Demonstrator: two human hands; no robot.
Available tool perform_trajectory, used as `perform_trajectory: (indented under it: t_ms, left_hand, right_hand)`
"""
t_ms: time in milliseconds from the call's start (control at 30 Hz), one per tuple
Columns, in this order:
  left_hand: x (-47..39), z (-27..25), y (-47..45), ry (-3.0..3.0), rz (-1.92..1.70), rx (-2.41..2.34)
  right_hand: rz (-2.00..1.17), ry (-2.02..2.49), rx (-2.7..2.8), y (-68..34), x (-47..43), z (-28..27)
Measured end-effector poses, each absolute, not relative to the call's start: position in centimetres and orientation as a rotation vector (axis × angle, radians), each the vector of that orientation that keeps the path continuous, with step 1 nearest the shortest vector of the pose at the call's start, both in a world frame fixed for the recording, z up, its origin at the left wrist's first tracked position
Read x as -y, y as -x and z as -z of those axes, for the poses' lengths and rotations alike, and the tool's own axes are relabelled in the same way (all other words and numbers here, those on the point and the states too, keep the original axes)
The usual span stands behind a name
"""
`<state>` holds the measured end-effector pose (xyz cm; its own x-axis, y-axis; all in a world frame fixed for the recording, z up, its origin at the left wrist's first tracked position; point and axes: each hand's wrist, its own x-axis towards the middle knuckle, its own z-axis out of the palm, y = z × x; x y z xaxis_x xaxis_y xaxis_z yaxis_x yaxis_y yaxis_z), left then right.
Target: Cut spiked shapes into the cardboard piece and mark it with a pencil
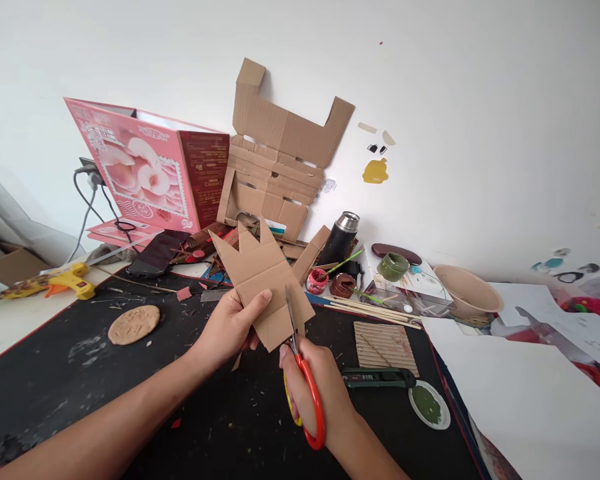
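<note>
My left hand (235, 320) is closed on a piece of brown cardboard (260, 273), the thumb pressing on its face. Three pointed spikes are cut into the top of the piece. A pair of scissors (310, 400) with red and yellow handles sits in my right hand (320, 380), fingers through the loops. Its blades reach up across the lower right part of the cardboard, at a slit or edge there. Below my left hand a small cardboard scrap (237, 363) lies on the black mat (220, 427).
A round clay disc (134, 325) and a yellow glue gun (70, 281) lie at left. At right are a utility knife (379, 378), corrugated cardboard (385, 348) and a lid with green paint (429, 405). Behind stand paint jars, a black thermos (340, 237) and a pink box (145, 167).
</note>
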<state>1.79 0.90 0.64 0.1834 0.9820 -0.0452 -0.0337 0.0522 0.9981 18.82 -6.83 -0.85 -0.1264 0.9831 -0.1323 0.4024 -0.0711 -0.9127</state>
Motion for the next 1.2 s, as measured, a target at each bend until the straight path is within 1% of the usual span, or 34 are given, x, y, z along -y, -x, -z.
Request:
perform_trajectory:
  t_ms: [500,900,1200]
  left_hand:
    - [-0.93,-0.35,-1.88,-1.195,-1.070,-1.065]
    - [-0.87,-0.51,-1.98,-1.169,-1.078,-1.076]
    - [-0.96,-0.12,-1.97,-1.160,-1.082,-1.068]
  right_hand:
    - [-1.239,1.503,1.510,-18.56,6.93,1.60]
    - [-1.178,1.521,1.526,-18.22,6.90,1.69]
    - [-1.190,1.499,1.525,-18.09,7.02,1.63]
